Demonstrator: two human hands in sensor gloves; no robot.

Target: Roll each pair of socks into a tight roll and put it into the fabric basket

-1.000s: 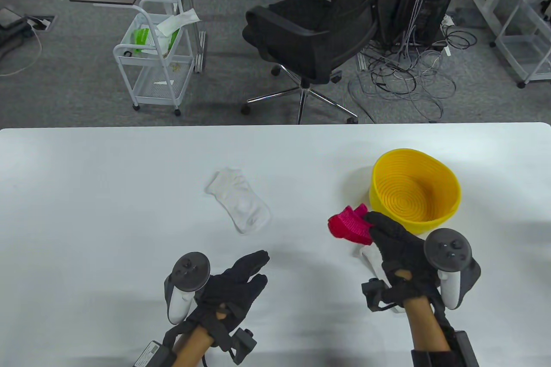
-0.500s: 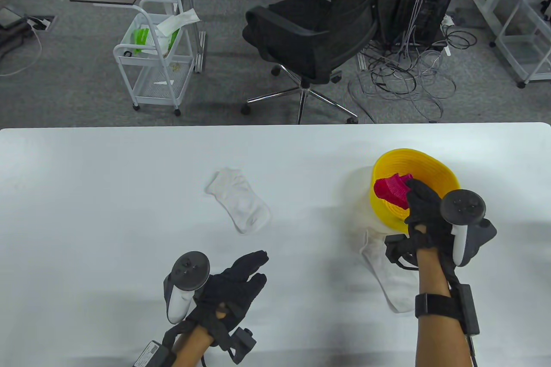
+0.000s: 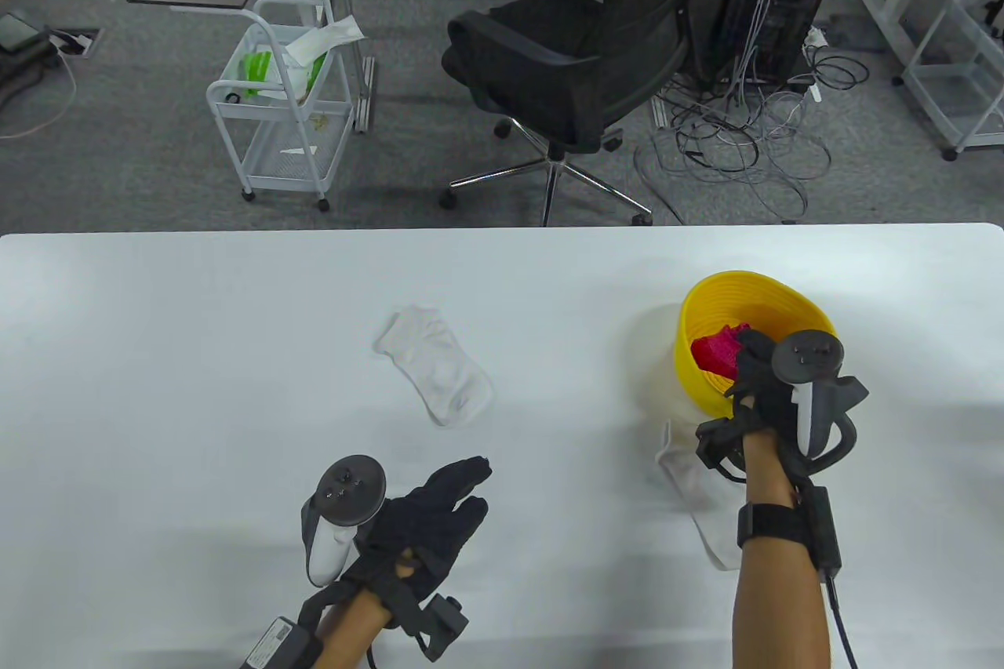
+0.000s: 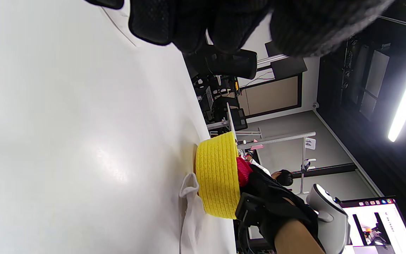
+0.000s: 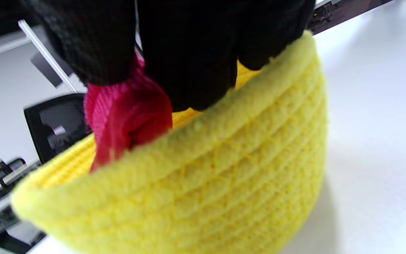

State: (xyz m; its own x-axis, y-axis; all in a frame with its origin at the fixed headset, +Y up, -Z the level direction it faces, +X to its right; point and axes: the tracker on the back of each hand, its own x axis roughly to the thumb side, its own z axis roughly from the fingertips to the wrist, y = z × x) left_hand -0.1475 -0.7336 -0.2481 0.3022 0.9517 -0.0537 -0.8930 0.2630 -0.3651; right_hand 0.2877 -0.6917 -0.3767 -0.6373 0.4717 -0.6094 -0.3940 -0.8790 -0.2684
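Observation:
My right hand [image 3: 751, 355] reaches over the near rim of the yellow fabric basket [image 3: 702, 308] and grips a pink sock roll [image 3: 715, 355] inside it. In the right wrist view the gloved fingers [image 5: 189, 60] curl round the pink sock roll [image 5: 127, 116] just behind the basket wall [image 5: 224, 169]. One flat white sock [image 3: 435, 365] lies mid-table. Another white sock [image 3: 698, 492] lies near the basket, partly under my right forearm. My left hand [image 3: 447, 500] rests near the front edge with its fingers straight, holding nothing.
Beyond the table's far edge stand a black office chair [image 3: 565, 65], a white wire cart [image 3: 278, 112] and a tangle of cables [image 3: 737, 143]. The left wrist view shows the basket [image 4: 217, 176] side-on, with a monitor [image 4: 375, 225] behind.
My right hand carried the pink roll from the table in front of the basket up over the rim and down inside. The left hand stayed where it was.

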